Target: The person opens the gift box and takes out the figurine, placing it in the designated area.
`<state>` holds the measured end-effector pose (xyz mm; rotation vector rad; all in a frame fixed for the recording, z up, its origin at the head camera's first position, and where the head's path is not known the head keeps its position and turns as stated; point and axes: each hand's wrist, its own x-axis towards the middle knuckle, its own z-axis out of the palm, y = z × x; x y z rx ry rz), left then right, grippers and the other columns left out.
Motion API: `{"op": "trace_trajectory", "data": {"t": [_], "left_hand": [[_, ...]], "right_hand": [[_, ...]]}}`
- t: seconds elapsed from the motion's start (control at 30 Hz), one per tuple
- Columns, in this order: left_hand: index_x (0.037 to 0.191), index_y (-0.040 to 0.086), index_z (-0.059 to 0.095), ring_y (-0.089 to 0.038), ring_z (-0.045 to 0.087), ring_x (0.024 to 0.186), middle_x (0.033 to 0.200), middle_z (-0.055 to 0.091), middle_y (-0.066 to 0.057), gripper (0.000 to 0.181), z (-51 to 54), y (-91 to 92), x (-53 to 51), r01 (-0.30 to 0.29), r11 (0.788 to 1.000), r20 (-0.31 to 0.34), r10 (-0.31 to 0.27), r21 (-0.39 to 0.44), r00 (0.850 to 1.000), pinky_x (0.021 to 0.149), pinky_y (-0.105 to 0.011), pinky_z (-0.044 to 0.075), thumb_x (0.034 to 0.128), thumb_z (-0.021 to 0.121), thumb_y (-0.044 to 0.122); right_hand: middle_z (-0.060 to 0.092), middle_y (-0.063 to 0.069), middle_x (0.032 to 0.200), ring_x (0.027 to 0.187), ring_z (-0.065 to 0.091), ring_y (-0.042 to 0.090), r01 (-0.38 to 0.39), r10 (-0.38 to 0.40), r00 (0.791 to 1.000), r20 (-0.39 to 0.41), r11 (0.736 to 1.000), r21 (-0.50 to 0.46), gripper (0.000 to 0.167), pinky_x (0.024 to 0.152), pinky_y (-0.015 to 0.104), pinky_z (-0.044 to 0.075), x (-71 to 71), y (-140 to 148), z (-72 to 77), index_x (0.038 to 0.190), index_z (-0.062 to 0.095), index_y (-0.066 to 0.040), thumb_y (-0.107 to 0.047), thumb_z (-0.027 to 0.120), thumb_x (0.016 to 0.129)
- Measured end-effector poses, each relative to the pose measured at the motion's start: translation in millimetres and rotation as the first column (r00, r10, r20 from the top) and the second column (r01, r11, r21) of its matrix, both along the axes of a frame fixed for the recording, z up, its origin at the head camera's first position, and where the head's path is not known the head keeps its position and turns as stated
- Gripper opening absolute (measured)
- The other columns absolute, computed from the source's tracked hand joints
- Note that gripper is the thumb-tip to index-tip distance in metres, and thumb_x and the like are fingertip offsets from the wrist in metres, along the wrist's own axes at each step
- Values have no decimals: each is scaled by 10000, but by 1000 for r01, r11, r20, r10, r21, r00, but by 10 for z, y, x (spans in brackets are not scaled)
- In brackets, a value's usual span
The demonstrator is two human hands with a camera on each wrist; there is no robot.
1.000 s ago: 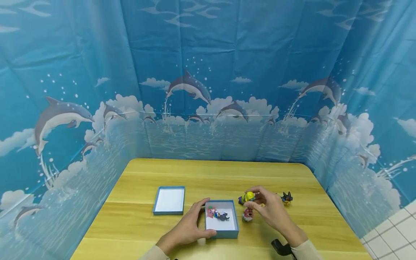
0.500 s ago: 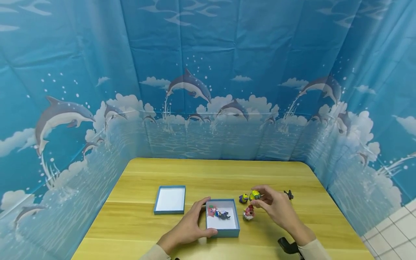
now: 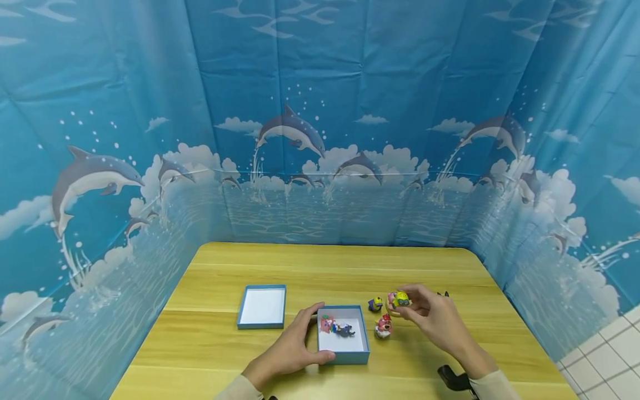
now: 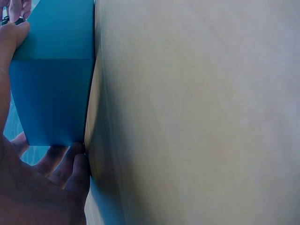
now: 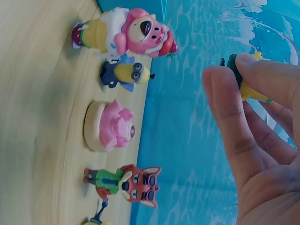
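My left hand (image 3: pixel 295 347) holds the blue box (image 3: pixel 344 358) at its left side, thumb at the near corner and fingers by the far one. Inside lie a pink figurine (image 3: pixel 326 324) and a dark figurine (image 3: pixel 343 330). Between thumb and fingertips, my right hand (image 3: pixel 440 319) pinches a small yellow-and-green figurine (image 3: pixel 401 299) above the table; its fingers partly cover it in the right wrist view. Close by stand a pink bear figurine (image 3: pixel 383 326) in a cone and a Minion figurine (image 3: pixel 375 304).
The blue-edged lid (image 3: pixel 261 306) lies white side up, left of the box. Past the Minion, the right wrist view shows a pink figurine (image 5: pixel 115 124) on a cream base, a fox figurine (image 5: pixel 126 183) and a partly cut-off yellow one. A dolphin curtain (image 3: pixel 320 211) surrounds the table.
My right hand has moved right with the yellow-and-green figurine, uncovering the Minion and the bear figurine. The left hand and box have hardly moved.
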<state>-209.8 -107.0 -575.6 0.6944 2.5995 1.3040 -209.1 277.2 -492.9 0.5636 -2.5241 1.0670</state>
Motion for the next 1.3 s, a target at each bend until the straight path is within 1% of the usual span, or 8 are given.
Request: {"op": "trace_trajectory", "data": {"t": [0.23,0.33,0.43,0.57,0.73,0.97,1.2,1.3], "left_hand": [[1861,302,256,-385,517,1654,1822,455,-87,1191,18,-4,8,1,1000,12,-1,3,1000,1317,-718,467,945,928,658],[1862,288,259,-394,509,1662,1827,449,-97,1191,38,-5,8,1,1000,13,-1,11,1000,1318,-731,458,947,928,651],[1864,279,257,-390,499,1671,1829,446,-100,1197,50,-3,5,-1,1000,11,1,13,1000,1329,-730,447,946,926,658],[1863,274,258,-388,494,1675,1830,444,-105,1198,51,0,3,-2,1000,12,2,15,1000,1333,-728,443,945,925,659],[1863,274,257,-397,482,1685,1840,430,-108,1197,51,3,8,-3,1000,19,3,14,1000,1334,-739,436,946,920,665],[1864,272,255,-408,491,1682,1844,426,-116,1202,49,4,11,-5,1000,14,5,9,1000,1327,-744,443,944,917,673],[1865,280,249,-386,502,1675,1834,436,-100,1201,23,1,4,2,1000,14,-3,18,1000,1330,-732,447,947,916,673],[1866,285,246,-378,505,1674,1830,441,-88,1199,18,1,-2,5,1000,11,-5,19,1000,1334,-726,445,949,916,671]], "right_hand": [[849,-20,1027,772,745,-12,33,-31,999,-31,998,61,412,683,244,641,-19,81,-55,1321,785,-104,-108,971,952],[819,-79,973,765,685,-42,44,-40,998,-39,995,91,401,664,233,613,-28,106,-87,1282,782,-110,-91,982,935],[791,-111,932,758,651,-55,32,-29,999,-29,994,107,400,648,226,598,-36,132,-126,1257,775,-114,-60,985,921],[795,-114,941,768,647,-58,13,-18,999,38,993,113,385,665,223,604,-52,171,-191,1255,767,-123,-52,973,938],[820,-69,997,803,660,-45,-1,-15,991,133,993,119,350,700,239,620,-63,196,-273,1233,755,-136,-53,958,960],[846,-35,1064,827,669,-39,-6,-20,985,170,988,152,351,732,271,610,-91,200,-373,1213,748,-158,-53,960,954],[828,-19,1080,833,664,-14,-24,-17,965,263,988,154,340,722,241,575,-87,186,-442,1230,741,-134,-84,954,970],[827,-5,1092,829,663,-12,-27,-17,961,276,988,153,348,725,239,580,-94,185,-482,1222,738,-140,-80,961,961]]}}
